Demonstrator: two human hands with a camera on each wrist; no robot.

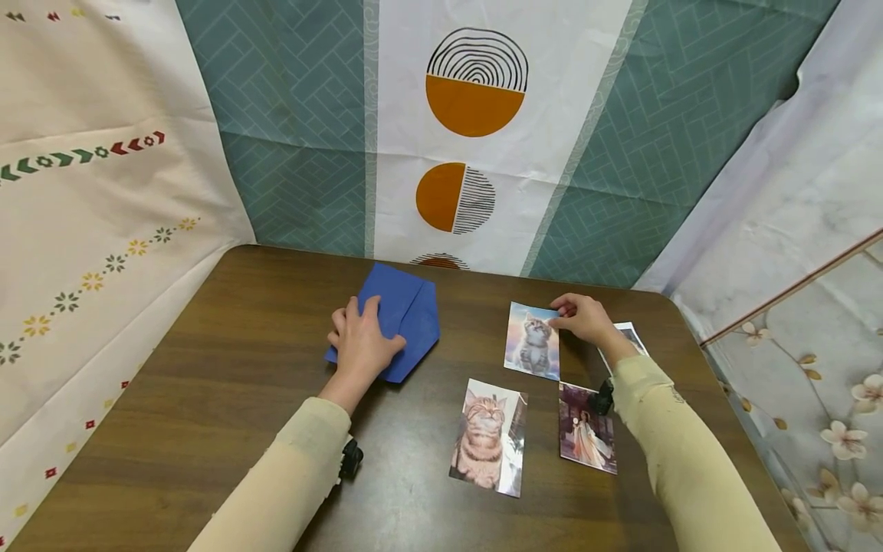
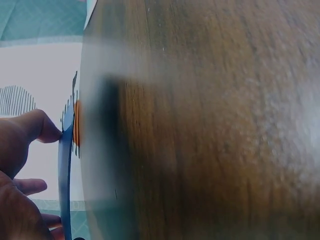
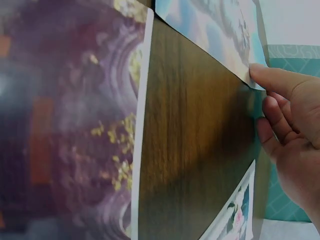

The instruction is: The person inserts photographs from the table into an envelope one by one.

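My left hand grips a blue envelope at the back of the table, left of centre. Its fingers spread over the left side of the envelope. In the left wrist view the envelope shows edge-on, off the tabletop, with the thumb against its face. My right hand pinches the right edge of a grey kitten photo, near the upper corner. The thumb lies on the picture side of the photo in the right wrist view; the other fingers are curled below.
Nearer to me lie an orange cat photo and a photo of a figure in a pale gown. Another white-bordered photo is partly covered by the right wrist. Patterned cloths hang behind and beside the wooden table.
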